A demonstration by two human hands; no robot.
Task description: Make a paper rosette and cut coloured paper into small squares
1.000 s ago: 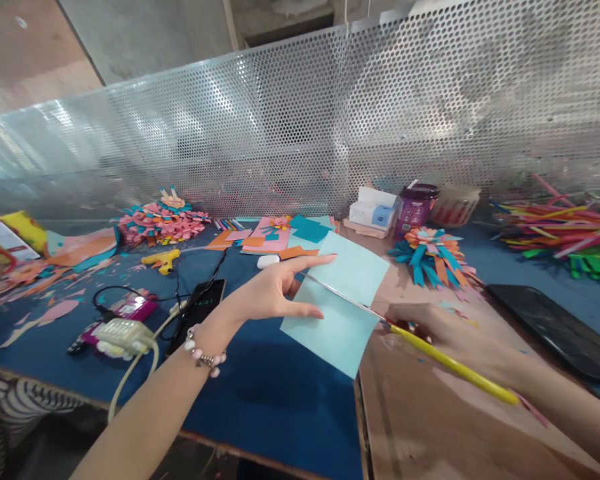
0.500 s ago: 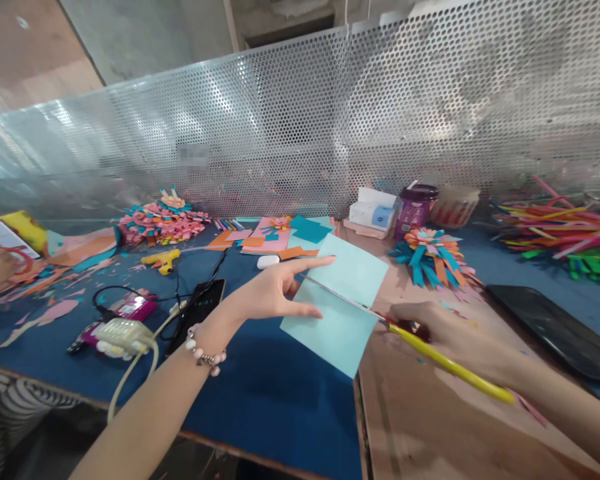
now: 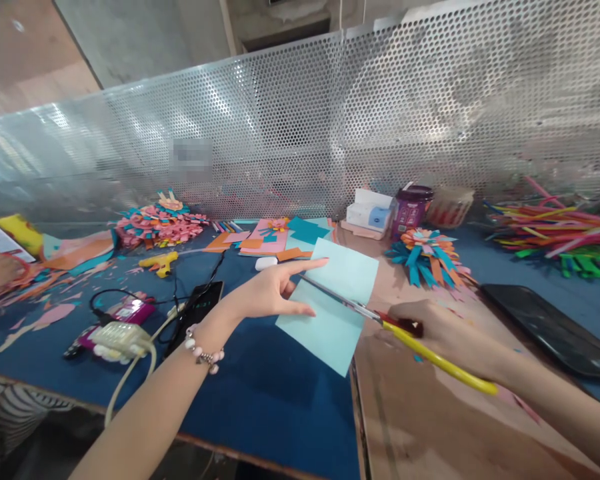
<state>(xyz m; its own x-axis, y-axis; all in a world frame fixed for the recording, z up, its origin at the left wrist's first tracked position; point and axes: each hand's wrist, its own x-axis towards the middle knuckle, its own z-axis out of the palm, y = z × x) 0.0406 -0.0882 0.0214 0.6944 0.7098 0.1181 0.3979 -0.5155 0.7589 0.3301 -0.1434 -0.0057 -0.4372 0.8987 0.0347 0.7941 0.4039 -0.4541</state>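
Observation:
A light blue sheet of paper (image 3: 325, 330) is held above the table by my left hand (image 3: 270, 290) at its left side. The index finger and thumb are spread along that side, with the other fingers curled between them. My right hand (image 3: 425, 327) is closed around a pair of scissors (image 3: 440, 365), whose long yellow handle loop points toward my wrist. The scissor blades lie across the middle of the sheet along a cut line, their tips close to my left fingers. A cut section of paper (image 3: 343, 267) stands above the blades.
A paper flower (image 3: 425, 257), a purple cup (image 3: 413, 210) and a tissue pack (image 3: 373, 212) stand behind my right hand. A black tray (image 3: 550, 330) lies at right. On the left are a yellow glue gun (image 3: 159, 263), a phone (image 3: 197, 313) and another person's hand (image 3: 0, 275).
The scissors and paper have shifted slightly left, and more of the blades shows across the sheet. My left hand keeps its hold.

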